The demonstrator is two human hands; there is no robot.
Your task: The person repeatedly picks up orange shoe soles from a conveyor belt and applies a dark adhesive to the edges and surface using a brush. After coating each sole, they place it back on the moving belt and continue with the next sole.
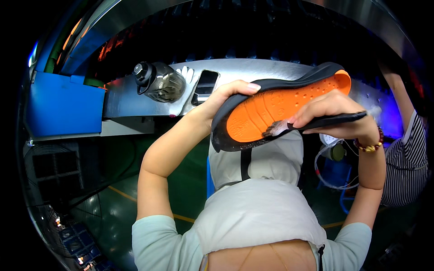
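An insole (266, 108), orange on its face with a thick black rim, is held up tilted in front of my chest. My left hand (229, 95) grips its left upper edge, the thumb lying over the black rim. My right hand (332, 110) is closed round a brush (326, 121) with a dark handle. The brush's dark, pale-based bristles touch the orange face near the lower edge. Dark marks show on the orange beside the rim. The fingers of my left hand behind the insole are hidden.
Beyond my hands runs a curved metal bench (131, 101) with a dark bottle (165, 82), a white glove (186, 92) and a phone (207, 86). A blue metal housing (63, 104) stands at left. At right is another person in a striped garment (407, 167), near a white hose (318, 169).
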